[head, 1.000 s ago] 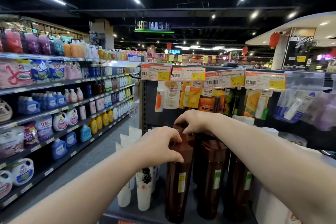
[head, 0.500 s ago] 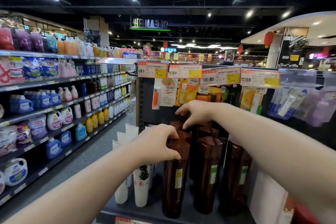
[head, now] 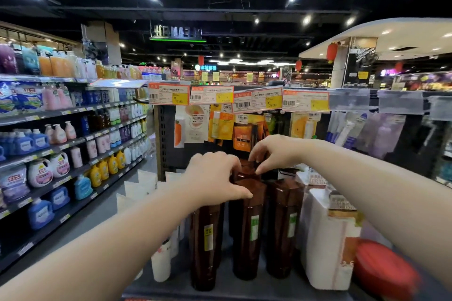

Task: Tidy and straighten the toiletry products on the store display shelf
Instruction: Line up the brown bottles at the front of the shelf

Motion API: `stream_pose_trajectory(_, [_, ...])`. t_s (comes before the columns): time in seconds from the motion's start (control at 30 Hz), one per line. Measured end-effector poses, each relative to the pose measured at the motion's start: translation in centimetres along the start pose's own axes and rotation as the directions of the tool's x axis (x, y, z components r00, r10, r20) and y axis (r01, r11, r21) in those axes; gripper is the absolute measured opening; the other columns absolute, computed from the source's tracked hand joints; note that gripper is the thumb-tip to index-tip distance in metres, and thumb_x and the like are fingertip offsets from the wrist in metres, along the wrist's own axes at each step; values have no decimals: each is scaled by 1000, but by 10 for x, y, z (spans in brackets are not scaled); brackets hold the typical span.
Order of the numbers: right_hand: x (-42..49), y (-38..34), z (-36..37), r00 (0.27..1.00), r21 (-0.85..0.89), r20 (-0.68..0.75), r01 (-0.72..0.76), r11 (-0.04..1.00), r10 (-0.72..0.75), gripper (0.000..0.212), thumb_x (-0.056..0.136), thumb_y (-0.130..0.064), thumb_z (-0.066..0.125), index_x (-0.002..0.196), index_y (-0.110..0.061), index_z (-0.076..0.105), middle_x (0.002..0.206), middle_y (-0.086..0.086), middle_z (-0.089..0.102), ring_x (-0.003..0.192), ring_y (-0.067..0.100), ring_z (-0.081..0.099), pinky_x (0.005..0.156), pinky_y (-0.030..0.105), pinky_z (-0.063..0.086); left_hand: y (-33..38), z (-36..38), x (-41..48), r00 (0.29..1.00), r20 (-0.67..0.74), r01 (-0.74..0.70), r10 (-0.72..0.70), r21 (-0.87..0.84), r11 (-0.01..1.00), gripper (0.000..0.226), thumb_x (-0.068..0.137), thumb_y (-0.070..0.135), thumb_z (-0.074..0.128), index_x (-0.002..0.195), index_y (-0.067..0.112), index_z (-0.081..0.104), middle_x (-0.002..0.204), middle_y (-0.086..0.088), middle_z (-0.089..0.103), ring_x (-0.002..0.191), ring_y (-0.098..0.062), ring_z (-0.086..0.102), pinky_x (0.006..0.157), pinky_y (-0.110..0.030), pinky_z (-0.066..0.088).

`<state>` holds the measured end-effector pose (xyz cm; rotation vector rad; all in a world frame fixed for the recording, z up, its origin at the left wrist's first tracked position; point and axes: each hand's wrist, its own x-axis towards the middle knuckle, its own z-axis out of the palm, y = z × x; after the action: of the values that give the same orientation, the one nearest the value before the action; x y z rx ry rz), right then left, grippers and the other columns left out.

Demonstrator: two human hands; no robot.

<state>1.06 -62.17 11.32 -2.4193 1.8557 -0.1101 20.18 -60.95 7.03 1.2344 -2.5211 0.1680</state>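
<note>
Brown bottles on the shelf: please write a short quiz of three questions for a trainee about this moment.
1. True or false: the left hand grips the top of a front brown bottle.
2. What stands directly left of the brown bottles? A white tubes; B glass jars; C paper rolls.
3. Which hand reaches to the rear bottle?
Key: 1 true; 2 A; 3 the right hand.

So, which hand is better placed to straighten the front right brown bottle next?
Right, probably. The right hand pinches the rear bottle near the front right bottle; the left hand grips the leftmost bottle, farther away.
</note>
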Motion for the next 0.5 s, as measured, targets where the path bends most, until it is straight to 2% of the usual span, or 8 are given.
stream_pose_trajectory(0.07, [5, -2, 6, 1000, 2, 17, 23, 1000, -23, 44, 79, -33, 71, 121, -24, 58, 111, -3, 60, 96, 10, 53, 82, 23, 41, 11, 8, 8, 998, 56, -23, 18, 81, 996, 69, 64, 76, 54, 116, 30, 53, 108, 5, 60, 103, -21, 55, 88, -40, 36])
stream_pose_trajectory(0.13, [10, -2, 8, 999, 16, 10, 32, 999, -32, 39, 81, -27, 68, 119, -24, 58, 108, -4, 60, 97, 11, 55, 79, 23, 42, 18, 15, 13, 996, 87, -32, 22, 123, 992, 70, 65, 76, 53, 115, 26, 52, 105, 3, 61, 101, -23, 55, 86, -40, 34])
stream_pose_trajectory(0.2, [16, -1, 8, 999, 63, -41, 21, 998, -18, 29, 84, -17, 59, 112, -24, 61, 105, -3, 59, 101, 16, 57, 76, 21, 44, 22, 21, 14, 998, 67, -28, 20, 118, 993, 64, 69, 71, 55, 112, 25, 51, 104, 2, 62, 99, -23, 55, 86, -40, 32])
stream_pose_trajectory(0.27, [23, -1, 7, 996, 67, -89, -1, 998, 6, 30, 87, -11, 51, 114, -22, 61, 109, 0, 58, 106, 18, 56, 78, 22, 43, 22, 24, 14, 999, 29, -24, 21, 113, 993, 56, 72, 66, 56, 108, 24, 51, 103, 3, 62, 98, -23, 55, 86, -40, 30])
stream_pose_trajectory(0.37, [37, -4, 12, 996, -31, -92, -10, 999, 7, 37, 91, -22, 53, 128, -18, 53, 127, 4, 55, 115, 19, 52, 88, 25, 42, 21, 25, 12, 1000, 22, -2, 0, 92, 996, 53, 73, 63, 59, 110, 25, 51, 104, 2, 62, 98, -22, 55, 88, -39, 31])
stream_pose_trajectory(0.43, [47, -6, 17, 998, -38, -55, -14, 999, 12, 42, 92, -30, 52, 132, -18, 49, 135, 3, 51, 123, 19, 48, 96, 28, 40, 20, 25, 10, 1000, 16, 20, -22, 94, 995, 54, 73, 63, 59, 112, 26, 51, 105, 3, 62, 99, -21, 54, 89, -38, 31])
stream_pose_trajectory(0.5, [55, -7, 20, 999, -25, -15, -31, 999, 31, 45, 92, -35, 52, 133, -19, 48, 137, 3, 50, 124, 20, 47, 96, 29, 40, 18, 25, 8, 999, 16, 42, -43, 89, 995, 56, 73, 62, 60, 115, 26, 51, 108, 3, 62, 102, -21, 54, 91, -39, 31])
